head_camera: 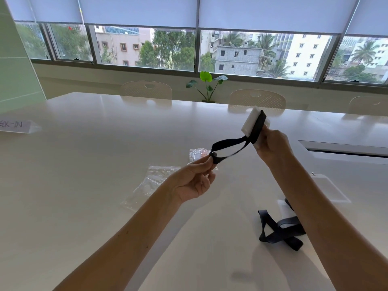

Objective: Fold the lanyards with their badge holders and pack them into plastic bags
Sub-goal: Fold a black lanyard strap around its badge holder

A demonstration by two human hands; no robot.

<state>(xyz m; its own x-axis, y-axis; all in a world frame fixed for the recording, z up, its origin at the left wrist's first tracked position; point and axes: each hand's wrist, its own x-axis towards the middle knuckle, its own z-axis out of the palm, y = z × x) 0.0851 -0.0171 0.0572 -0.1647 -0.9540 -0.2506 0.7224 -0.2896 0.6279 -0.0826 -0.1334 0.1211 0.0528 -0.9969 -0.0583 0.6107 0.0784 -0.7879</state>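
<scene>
Above the white table [105, 160], my right hand [273, 143] grips a white badge holder [248, 122] with the black lanyard [231, 143] wound across it. The strap's free loop stretches left to my left hand [195, 177], which pinches its end between thumb and fingers. A second black lanyard [279, 229] lies loosely heaped on the table at the lower right, partly over its white badge holder [284, 208]. Two clear plastic bags lie flat on the table, one [151, 181] under my left forearm, another [197, 153] just behind the left hand.
A clear flat sleeve [331, 187] lies on the table at the right. A cable slot [344, 148] is cut into the tabletop at right. A folded paper sign [16, 126] stands at far left. Chairs [257, 99] and a potted plant [207, 85] line the far edge.
</scene>
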